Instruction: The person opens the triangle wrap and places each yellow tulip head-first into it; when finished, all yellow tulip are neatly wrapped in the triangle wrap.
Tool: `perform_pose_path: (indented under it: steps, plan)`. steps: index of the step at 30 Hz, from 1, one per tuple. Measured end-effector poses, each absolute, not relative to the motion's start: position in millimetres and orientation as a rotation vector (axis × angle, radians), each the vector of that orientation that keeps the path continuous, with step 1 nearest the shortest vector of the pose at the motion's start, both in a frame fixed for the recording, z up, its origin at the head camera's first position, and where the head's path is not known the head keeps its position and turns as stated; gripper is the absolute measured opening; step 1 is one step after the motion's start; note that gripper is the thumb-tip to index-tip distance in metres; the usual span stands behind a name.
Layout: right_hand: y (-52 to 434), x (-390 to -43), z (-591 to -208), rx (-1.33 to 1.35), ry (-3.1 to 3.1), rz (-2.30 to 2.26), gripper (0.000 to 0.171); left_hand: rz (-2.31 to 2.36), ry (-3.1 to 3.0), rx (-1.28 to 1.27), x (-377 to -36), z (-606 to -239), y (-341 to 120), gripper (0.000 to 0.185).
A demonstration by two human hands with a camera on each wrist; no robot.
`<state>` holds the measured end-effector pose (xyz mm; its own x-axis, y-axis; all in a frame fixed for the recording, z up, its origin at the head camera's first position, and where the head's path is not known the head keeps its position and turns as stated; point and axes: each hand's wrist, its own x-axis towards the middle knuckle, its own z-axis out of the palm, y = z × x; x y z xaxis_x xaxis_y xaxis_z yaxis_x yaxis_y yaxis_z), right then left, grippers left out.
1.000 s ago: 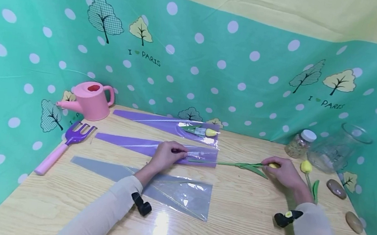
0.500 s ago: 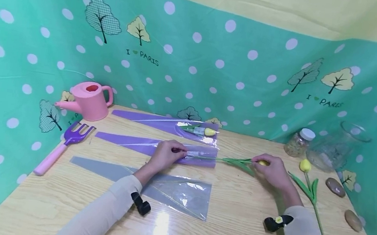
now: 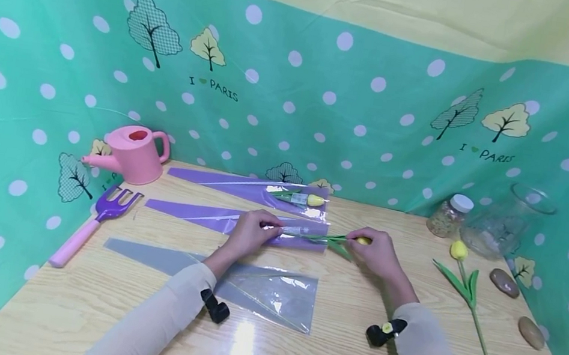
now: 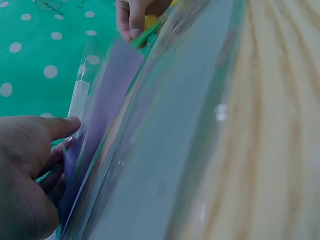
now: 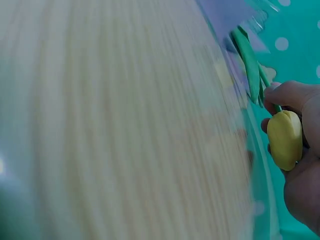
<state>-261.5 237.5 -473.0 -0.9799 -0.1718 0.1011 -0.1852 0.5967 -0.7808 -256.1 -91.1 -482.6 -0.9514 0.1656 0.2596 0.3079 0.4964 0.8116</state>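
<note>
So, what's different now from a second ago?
The right hand has moved left, carrying the yellow tulip it pinches farther across the nearer purple flower sleeve, uncovering the stem of the other tulip. Nothing was newly grasped or released. The left hand still pinches that sleeve; the watering can stayed put.

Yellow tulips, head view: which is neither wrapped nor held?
The rightmost tulip, lying loose on the table. The wrapped tulip lies inside the far purple sleeve; the held tulip is pinched by the right hand.
</note>
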Motion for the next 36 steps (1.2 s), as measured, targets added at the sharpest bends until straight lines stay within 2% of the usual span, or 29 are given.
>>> perform_pose_path:
  steps: [9,26,30,36]
  plan:
    - [225.6,-263.6,-477.9,0.265,-2.813,1.411,0.014,-1.438,-2.569,-0.437,-255.6,-484.4,-90.5,0.015]
    - [215.3,-258.5,-482.0,0.336,-2.796,1.3,0.013,-1.449,-2.573,-0.435,-256.0,-486.5,-89.7,0.015]
    - [219.9,-256.6,-477.3,0.343,-2.813,1.34,0.018,-1.437,-2.566,-0.438,-255.4,-486.5,-89.8,0.015]
    - [242.9,-253.5,-472.0,0.373,-2.83,1.341,0.036,-1.431,-2.567,-0.447,-255.8,-487.3,-90.2,0.015]
